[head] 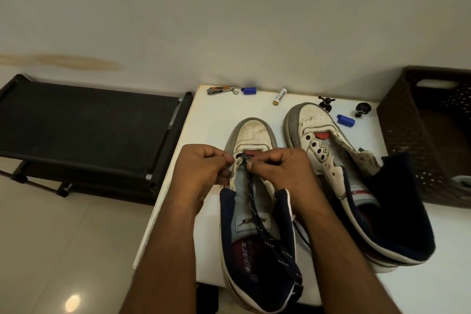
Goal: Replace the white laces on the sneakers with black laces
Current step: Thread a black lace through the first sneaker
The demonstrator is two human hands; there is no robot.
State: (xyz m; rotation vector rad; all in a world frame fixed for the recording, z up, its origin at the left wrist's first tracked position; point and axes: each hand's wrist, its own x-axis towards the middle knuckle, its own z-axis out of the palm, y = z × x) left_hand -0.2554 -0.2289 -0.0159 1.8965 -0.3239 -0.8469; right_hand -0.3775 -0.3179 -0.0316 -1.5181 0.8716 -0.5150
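Both sneakers stand on the white table (211,120), toes toward its far edge and heels toward the near one, so each shoe's long axis runs front to back — the right sneaker (339,176) angled a little, its toe leaning toward the far left.

No white laces show anywhere in view. The right sneaker has bare eyelets and its tongue flopped open, so it waits for a lace. The left sneaker (254,186), by the table's near left edge, has just been started: a black lace (257,214) with pale flecks sits at the lowest eyelets near the toe and trails back along the tongue, over the heel collar and off toward the near edge.

The left hand (204,168) and the right hand (283,168) are drawn close together over those bottom eyelets, fingers curled. The right hand pinches the lace; the left appears to pinch the eyelet flap or the lace's other end — their knuckles hide which.

By my reckoning the stripping is done and the relacing has barely begun: nearly all of this shoe's eyelets and the whole of the other remain.

Along the far edge lie a nail clipper (220,90), a battery (279,96) and two small blue caps (248,90).
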